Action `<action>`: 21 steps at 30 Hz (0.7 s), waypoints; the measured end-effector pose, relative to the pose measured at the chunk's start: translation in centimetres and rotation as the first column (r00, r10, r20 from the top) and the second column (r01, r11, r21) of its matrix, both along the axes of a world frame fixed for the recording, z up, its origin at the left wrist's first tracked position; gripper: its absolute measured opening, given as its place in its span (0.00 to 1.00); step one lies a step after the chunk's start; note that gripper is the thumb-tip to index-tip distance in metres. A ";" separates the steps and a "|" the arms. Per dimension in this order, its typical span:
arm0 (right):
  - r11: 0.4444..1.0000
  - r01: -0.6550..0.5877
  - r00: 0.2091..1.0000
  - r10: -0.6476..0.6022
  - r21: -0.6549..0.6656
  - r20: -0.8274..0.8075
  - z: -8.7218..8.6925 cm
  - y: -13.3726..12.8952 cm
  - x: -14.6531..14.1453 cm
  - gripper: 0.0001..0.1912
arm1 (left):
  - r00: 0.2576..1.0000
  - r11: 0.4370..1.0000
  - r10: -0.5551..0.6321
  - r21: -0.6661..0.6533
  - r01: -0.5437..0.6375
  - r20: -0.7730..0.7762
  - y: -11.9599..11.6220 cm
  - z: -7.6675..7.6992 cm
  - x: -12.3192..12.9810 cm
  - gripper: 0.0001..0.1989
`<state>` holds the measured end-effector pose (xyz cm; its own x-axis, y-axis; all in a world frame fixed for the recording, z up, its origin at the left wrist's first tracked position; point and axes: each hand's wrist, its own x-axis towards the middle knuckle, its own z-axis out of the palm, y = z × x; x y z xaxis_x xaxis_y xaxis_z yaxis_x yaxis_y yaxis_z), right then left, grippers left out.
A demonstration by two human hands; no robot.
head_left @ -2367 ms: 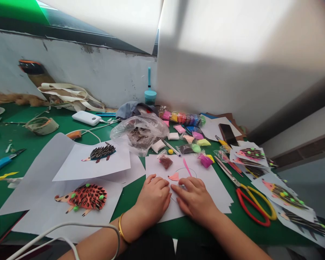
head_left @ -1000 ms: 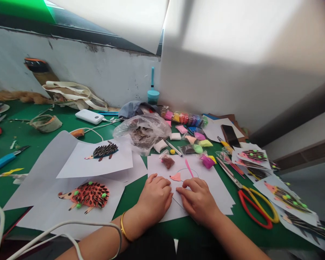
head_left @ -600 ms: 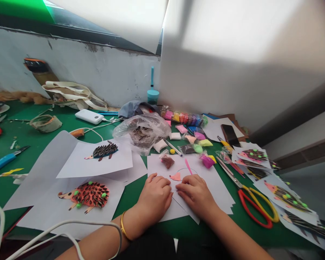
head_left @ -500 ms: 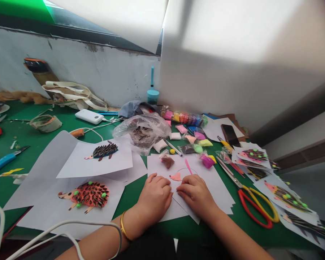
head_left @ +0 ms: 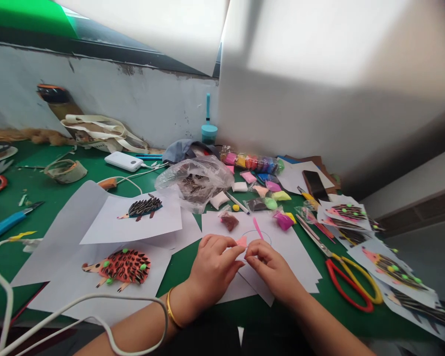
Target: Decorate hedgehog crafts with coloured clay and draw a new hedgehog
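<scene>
My left hand (head_left: 217, 264) is over the white paper (head_left: 294, 262), its index finger reaching toward my right fingertips and its thumb apart below. Behind that finger shows part of a flat salmon-pink clay piece (head_left: 242, 241), the rest covered by the hand. My right hand (head_left: 270, 269) has thumb and fingers pinched together close by; anything between them is too small to make out. Past the right fingers, a bright pink strip (head_left: 258, 228) lies across a drawn oval outline on the paper. A packet of brown clay (head_left: 229, 221) rests on the sheet's upper part.
Red-and-yellow-handled scissors (head_left: 350, 279) lie right of the paper, beside finished hedgehog pictures (head_left: 393, 269). Clay packets (head_left: 272, 186) and a plastic bag of seeds (head_left: 195, 180) sit behind. At left are a seed-covered hedgehog (head_left: 124, 267), a white cable (head_left: 96, 299) and a blue-handled cutter (head_left: 7, 225).
My left hand has lifted and shifted slightly, its index finger now extended and covering the pink piece's left part. My right fingers have curled into a tighter pinch.
</scene>
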<state>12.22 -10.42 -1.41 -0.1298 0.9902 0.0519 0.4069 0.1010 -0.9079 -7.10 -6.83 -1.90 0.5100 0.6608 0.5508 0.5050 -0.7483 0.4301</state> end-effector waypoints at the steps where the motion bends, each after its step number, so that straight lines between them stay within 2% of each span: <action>1: 0.998 -0.011 0.998 0.007 -0.057 -0.070 0.3 0.0 -0.2 0.11 | 0.999 1.000 -0.019 0.011 0.018 0.034 0.0 0.3 0.0 0.12; 4: 0.986 -0.052 0.977 0.017 -0.160 -0.213 0.7 -0.1 -0.5 0.13 | 0.992 0.997 -0.071 0.031 0.068 0.104 0.1 1.0 0.2 0.08; 10: 0.970 -0.043 0.928 -0.049 -0.238 -0.369 0.6 -0.7 -0.5 0.14 | 0.979 0.994 -0.105 0.046 0.098 0.176 0.2 1.1 0.2 0.06; 17: 0.961 -0.074 0.897 -0.051 -0.265 -0.438 0.9 -0.9 -0.9 0.12 | 0.968 0.995 -0.096 0.026 0.092 0.230 0.0 0.9 -0.2 0.05; 21: 0.962 -0.055 0.910 -0.062 -0.269 -0.411 0.9 -0.7 -1.0 0.12 | 0.973 0.997 -0.078 0.028 0.074 0.217 -0.1 0.9 -0.2 0.04</action>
